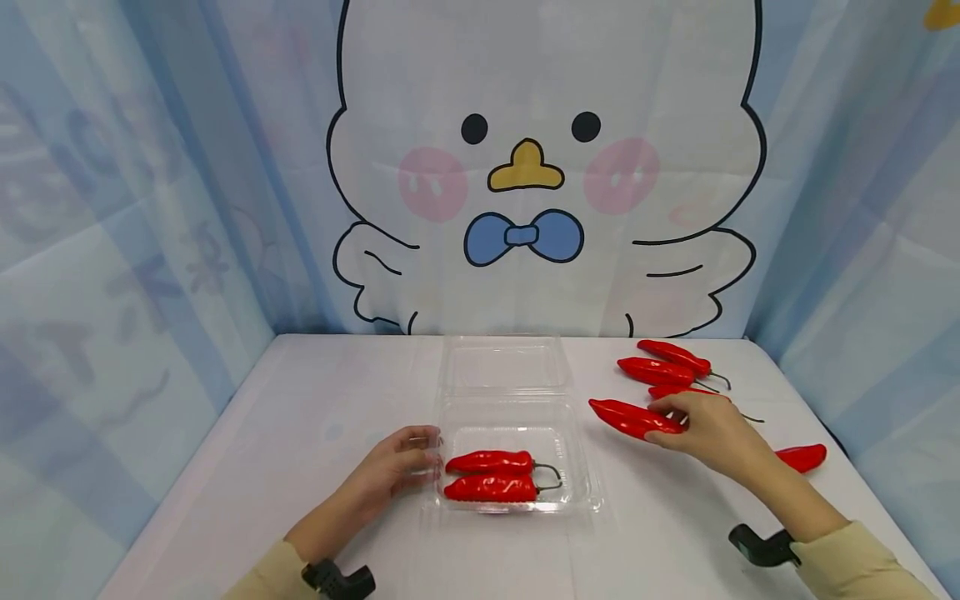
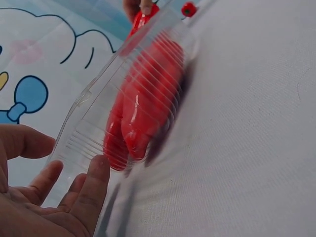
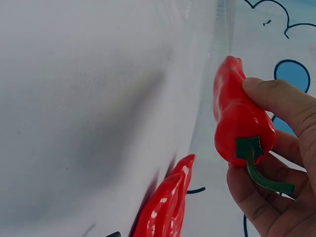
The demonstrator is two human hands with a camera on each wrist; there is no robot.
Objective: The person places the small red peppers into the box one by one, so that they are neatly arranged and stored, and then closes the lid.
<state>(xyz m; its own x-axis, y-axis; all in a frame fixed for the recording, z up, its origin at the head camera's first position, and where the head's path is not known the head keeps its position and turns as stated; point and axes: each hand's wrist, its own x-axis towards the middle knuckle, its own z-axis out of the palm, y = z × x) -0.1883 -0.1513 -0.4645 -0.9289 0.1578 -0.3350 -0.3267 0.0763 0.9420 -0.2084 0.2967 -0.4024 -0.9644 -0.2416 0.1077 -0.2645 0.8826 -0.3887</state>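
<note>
A clear plastic clamshell box point(image 1: 581, 475) lies with its lid point(image 1: 506, 367) folded back, away from me. Two red chili peppers, a farther one point(image 1: 487, 462) and a nearer one point(image 1: 489, 488), lie side by side in its base, stems to the right. My left hand point(image 1: 397, 467) touches the box's left side, its fingers point(image 2: 94, 187) fairly straight against the plastic. To the right of the box, my right hand point(image 1: 705, 429) holds another red chili pepper point(image 1: 626, 417) above the table, thumb on one side and fingers on the other. Its green stem point(image 3: 259, 177) points back toward the palm.
Three more chili peppers lie at the back right of the white table point(image 1: 300, 433): one farthest back point(image 1: 671, 354), one before it point(image 1: 656, 372), and one point(image 1: 678, 390) partly behind my right hand. Another pepper point(image 1: 802, 457) lies near the right edge. A cartoon-printed curtain point(image 1: 540, 292) hangs behind.
</note>
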